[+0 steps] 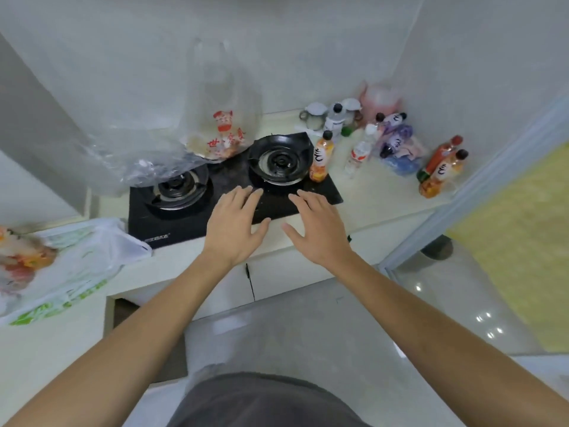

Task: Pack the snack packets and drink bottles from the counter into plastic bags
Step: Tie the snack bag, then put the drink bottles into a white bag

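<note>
Both hands hover flat over the front edge of the black gas stove point(234, 180), fingers spread wide and holding nothing: the left hand point(235, 224), the right hand point(317, 228). Its small front logo is too blurred to read. Left of the left hand lies a white bag with green print point(77, 272), filled. Beyond the hands an orange drink bottle point(321, 157) stands upright with unreadable white script. Further left, a clear bag with red Chinese characters point(223, 127) rises. Far right, more bottles point(437, 167) cluster.
</note>
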